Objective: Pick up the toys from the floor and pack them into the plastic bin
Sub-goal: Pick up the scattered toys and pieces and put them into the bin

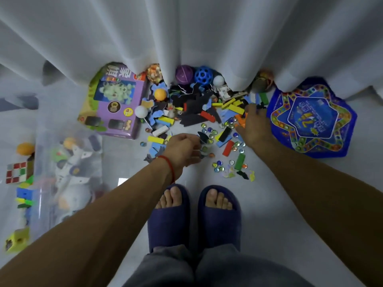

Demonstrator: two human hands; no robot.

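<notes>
A heap of toys lies on the pale floor by the curtain: coloured wooden blocks (230, 105), black foam pieces (192, 104) and glass marbles (217, 165). My left hand (184, 151) hovers low over the heap's near edge, its curled fingers pinching a small black piece (202, 137). My right hand (253, 126) reaches into the right side of the heap, fingers spread down over blocks and an orange piece (241, 119). The clear plastic bin (41, 125) stands at the left and holds a white robot figure (71, 162), a puzzle cube (17, 172) and other toys.
A purple game box (116, 100) lies left of the heap and a blue star-shaped game board (310, 119) lies right of it. Several balls, among them a purple ball (184, 74) and a blue holed ball (204, 75), sit under the white curtain (186, 38). My feet in blue slippers (193, 216) stand just before the marbles.
</notes>
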